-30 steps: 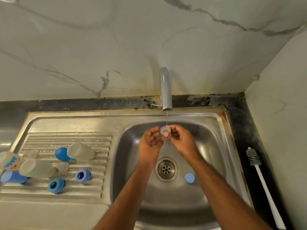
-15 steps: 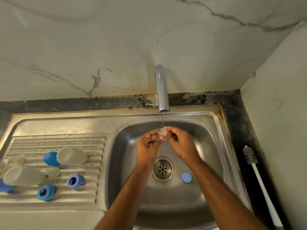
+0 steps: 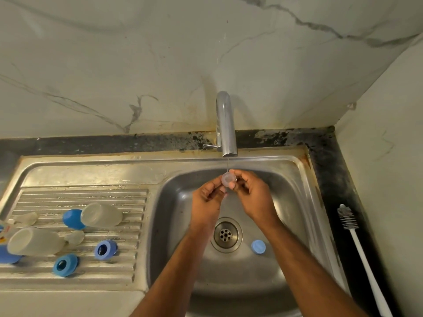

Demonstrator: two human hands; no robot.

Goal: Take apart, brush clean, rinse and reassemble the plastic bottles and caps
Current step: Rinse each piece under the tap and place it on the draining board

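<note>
My right hand [image 3: 251,195] pinches a small clear plastic cap [image 3: 228,178] under a thin stream of water from the tap [image 3: 226,124]. My left hand [image 3: 208,200] is cupped right beside it, fingers curled at the cap's left edge. A blue cap [image 3: 258,246] lies in the sink basin [image 3: 183,225] right of the drain [image 3: 226,234]. On the draining board [image 3: 80,195] lie two translucent bottles [image 3: 100,215] [image 3: 34,242], a blue cap [image 3: 72,218] and two blue screw rings [image 3: 105,249] [image 3: 65,264].
A white bottle brush [image 3: 357,245] lies on the dark counter strip right of the sink. Two clear teat-like pieces [image 3: 74,237] [image 3: 28,218] lie on the draining board. More bottle parts sit at the left frame edge [image 3: 6,256]. Marble walls close in behind and at right.
The clear cap has been turned under the water between my fingers, its round face now showing. The view shifted slightly; both hands stay under the tap.
</note>
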